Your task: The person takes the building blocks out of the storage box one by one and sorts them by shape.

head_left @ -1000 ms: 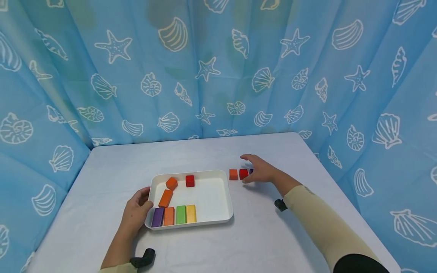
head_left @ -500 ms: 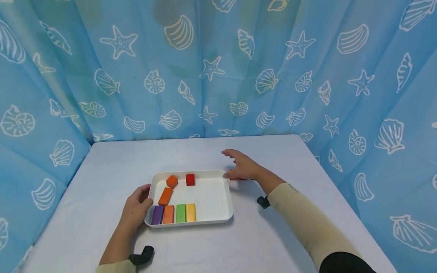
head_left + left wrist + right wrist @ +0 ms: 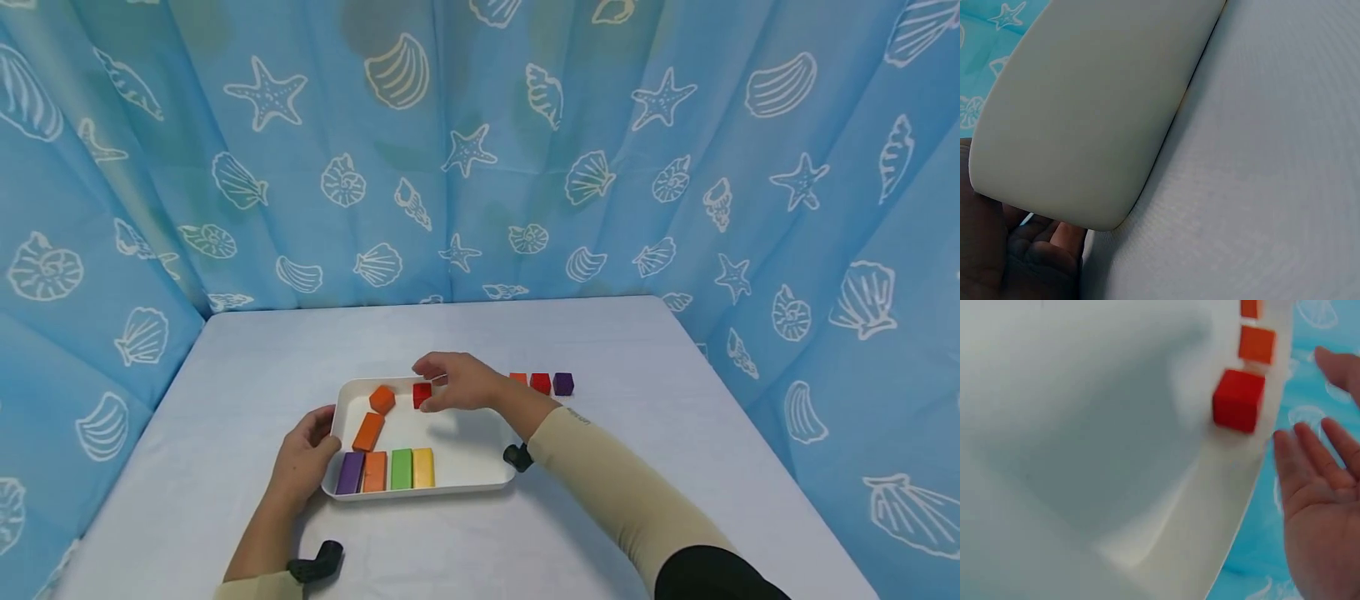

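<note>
The right hand (image 3: pixel 456 385) hovered just over the red cube (image 3: pixel 422 394) at the far rim of the white tray (image 3: pixel 465 433), fingers loosely spread and holding nothing. Closing well meant pinching opposite faces squarely — without nudging the orange cube (image 3: pixel 382 399) nearby. The left hand (image 3: pixel 303 457) gripped the tray's near-left corner. Inside also lay an orange bar and a row — purple, orange, green, yellow. Three small cubes stood on the table (image 3: pixel 637 433).
</note>
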### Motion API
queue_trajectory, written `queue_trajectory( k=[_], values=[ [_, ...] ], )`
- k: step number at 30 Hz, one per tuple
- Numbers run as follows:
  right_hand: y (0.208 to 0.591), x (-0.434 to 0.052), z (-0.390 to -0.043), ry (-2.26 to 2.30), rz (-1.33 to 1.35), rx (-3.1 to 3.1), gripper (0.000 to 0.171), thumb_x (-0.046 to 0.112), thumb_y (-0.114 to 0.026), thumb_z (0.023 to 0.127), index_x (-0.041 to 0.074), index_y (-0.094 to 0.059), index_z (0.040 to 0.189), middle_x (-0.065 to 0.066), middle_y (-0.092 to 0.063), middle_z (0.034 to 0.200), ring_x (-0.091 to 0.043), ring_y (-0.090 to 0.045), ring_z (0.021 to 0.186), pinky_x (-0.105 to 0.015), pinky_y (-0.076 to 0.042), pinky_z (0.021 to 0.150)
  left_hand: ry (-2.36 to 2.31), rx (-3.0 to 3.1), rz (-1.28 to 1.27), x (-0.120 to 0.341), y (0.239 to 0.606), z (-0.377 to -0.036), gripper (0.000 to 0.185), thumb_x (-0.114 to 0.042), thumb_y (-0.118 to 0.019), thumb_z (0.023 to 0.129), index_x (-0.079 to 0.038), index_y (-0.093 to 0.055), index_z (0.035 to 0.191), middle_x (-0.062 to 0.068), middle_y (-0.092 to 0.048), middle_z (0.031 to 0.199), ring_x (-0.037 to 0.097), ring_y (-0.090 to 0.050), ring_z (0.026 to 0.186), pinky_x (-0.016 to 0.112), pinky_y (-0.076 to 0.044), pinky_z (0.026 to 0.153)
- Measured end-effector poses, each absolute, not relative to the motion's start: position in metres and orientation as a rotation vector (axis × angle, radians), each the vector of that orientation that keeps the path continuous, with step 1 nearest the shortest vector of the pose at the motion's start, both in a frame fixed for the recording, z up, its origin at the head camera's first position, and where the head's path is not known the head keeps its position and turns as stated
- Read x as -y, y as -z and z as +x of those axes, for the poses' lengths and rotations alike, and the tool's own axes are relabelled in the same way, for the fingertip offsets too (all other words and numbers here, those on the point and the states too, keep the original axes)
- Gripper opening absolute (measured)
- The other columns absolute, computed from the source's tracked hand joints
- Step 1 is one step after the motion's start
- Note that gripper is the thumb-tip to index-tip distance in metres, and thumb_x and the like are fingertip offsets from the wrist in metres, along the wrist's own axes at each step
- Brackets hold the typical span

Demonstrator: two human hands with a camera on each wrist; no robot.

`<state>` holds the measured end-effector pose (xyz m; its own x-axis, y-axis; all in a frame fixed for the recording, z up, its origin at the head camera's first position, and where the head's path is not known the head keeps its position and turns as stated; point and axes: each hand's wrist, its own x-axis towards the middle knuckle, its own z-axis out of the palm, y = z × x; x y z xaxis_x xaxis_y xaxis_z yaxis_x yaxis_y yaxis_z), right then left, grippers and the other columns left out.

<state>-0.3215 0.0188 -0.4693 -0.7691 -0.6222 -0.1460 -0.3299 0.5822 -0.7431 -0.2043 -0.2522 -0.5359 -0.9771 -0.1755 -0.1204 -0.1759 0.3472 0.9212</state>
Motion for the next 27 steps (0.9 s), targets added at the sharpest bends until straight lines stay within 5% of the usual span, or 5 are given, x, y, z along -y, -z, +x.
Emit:
queue_trajectory(
  k=[10, 27],
  values=[
    [0.485, 0.005, -0.316, 0.744, -0.712, -2.504, 0.064, 0.016, -0.090, 0.086, 0.016, -0.063, 0.144, 0.002, -0.067, 0.125, -0.015, -0.060, 0.108, -0.025, -0.058, 0.086, -1.758, -2.601, -0.327, 0.252, 0.535, -0.203, 0.061, -0.007, -0.053, 0.098, -0.001, -0.042, 0.158, 0.022, -0.046, 0.161, 0.040, -0.040, 0.151, 0.056, -0.035, 0.121],
    [0.494, 0.021, -0.313, 0.550, -0.704, -2.629, 0.051, 0.022, -0.089, 0.089, 0.014, -0.068, 0.135, 0.003, -0.067, 0.115, -0.014, -0.058, 0.104, -0.022, -0.056, 0.085, -1.730, -2.598, -0.384, 0.247, 0.535, -0.204, 0.061, -0.008, -0.053, 0.098, -0.002, -0.043, 0.158, 0.022, -0.048, 0.159, 0.041, -0.042, 0.149, 0.056, -0.036, 0.120]
  ],
)
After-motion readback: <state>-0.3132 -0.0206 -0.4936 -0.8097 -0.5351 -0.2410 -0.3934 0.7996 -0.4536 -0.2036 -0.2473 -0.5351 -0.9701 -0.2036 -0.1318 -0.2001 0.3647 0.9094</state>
